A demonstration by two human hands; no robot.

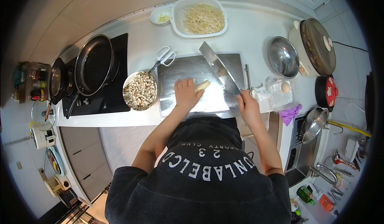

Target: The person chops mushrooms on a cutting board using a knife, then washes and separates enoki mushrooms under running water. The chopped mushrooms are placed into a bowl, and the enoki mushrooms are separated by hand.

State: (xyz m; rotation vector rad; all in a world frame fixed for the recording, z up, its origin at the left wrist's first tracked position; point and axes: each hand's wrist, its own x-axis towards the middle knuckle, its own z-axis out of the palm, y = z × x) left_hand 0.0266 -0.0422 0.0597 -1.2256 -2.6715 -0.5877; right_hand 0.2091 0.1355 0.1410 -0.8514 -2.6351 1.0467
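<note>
My left hand (185, 95) lies over a pale, long piece of food (202, 86), perhaps a root or stem, on the steel cutting board (177, 68). Only the far end of the piece shows past my thumb; the rest is under the hand. In my right hand (248, 104) is the handle of a cleaver (220, 67), its broad blade slanting up and left across the board, apart from the food. To the board's left stands a bowl of chopped mushrooms (140, 91). White-handled scissors (165, 56) rest with their blades at the bowl's rim.
A frying pan (94, 65) sits on the black cooktop (120, 48) at left. Behind the board are a colander of bean sprouts (204, 19) and a small bowl (156, 16). At right are a steel bowl (283, 57), a plastic container with an egg (285, 87) and a lidded cooker (318, 46).
</note>
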